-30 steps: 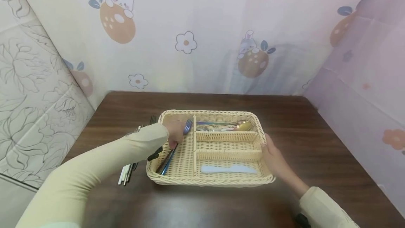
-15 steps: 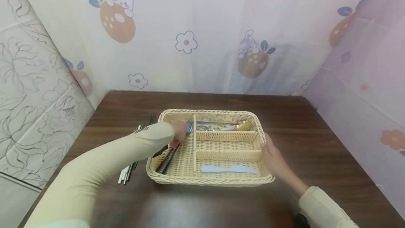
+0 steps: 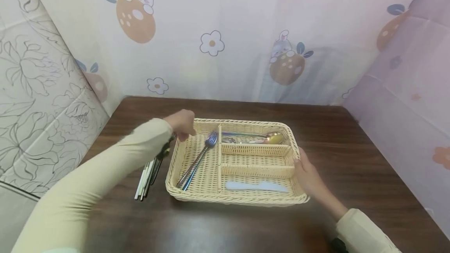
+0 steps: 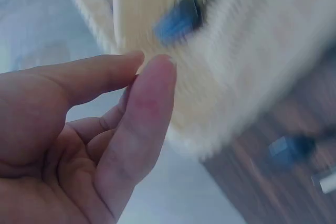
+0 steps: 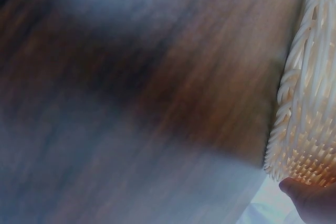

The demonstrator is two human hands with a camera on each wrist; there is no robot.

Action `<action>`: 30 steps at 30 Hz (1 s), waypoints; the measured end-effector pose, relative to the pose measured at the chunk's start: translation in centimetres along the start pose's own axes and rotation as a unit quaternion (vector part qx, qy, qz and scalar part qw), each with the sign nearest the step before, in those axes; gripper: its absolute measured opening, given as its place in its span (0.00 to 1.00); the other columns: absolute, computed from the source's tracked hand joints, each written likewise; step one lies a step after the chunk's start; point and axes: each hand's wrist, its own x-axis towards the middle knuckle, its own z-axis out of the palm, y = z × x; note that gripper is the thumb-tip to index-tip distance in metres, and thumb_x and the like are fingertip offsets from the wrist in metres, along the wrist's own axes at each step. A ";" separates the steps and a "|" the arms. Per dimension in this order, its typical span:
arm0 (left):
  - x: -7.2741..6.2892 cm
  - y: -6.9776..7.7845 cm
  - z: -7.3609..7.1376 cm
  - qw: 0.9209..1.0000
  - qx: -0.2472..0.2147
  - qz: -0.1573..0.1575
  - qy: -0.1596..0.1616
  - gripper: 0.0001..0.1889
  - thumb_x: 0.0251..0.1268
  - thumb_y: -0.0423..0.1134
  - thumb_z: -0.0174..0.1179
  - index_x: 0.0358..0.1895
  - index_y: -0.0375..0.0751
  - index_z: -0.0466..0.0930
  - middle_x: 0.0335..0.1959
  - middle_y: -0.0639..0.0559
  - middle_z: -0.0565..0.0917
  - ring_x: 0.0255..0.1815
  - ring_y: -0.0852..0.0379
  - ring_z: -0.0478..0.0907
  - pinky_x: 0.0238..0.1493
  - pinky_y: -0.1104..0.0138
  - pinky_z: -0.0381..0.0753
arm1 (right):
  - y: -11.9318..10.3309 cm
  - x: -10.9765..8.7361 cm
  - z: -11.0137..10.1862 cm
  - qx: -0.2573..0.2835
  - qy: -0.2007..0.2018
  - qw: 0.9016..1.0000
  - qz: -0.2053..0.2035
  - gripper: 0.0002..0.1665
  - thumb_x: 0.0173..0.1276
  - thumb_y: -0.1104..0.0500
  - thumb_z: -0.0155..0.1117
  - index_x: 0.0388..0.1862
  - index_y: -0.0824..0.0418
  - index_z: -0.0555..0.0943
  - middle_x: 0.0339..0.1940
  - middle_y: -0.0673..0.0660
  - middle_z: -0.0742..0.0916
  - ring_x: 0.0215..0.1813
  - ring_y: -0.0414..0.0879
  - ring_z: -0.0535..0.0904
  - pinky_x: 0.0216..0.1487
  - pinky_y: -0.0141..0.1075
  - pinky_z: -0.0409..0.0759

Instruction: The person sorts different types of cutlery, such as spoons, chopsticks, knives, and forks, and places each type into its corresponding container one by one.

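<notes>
we see the right hand (image 3: 309,173) gripping a wicker tray (image 3: 232,199) on the table (image 3: 246,229); the left hand (image 3: 182,123), loosely bent, holding nothing, hovers at the tray's far-left corner, near the forks (image 3: 211,140) inside (probably two).

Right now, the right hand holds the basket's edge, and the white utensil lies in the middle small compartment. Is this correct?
No: the head view shows the white utensil in the nearest small compartment. The right hand does hold the basket's edge.
</notes>
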 end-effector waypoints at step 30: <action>-0.5 -9.4 5.4 0.991 -0.066 -0.062 0.094 0.05 0.48 0.21 0.49 0.21 0.32 0.71 0.16 0.41 0.78 0.13 0.50 0.80 0.15 0.64 0.80 | -0.4 -0.1 -0.1 0.004 -0.013 1.000 0.025 0.33 0.79 0.51 0.27 0.77 0.57 0.36 0.73 0.74 0.54 0.71 0.70 0.49 0.65 0.65 0.47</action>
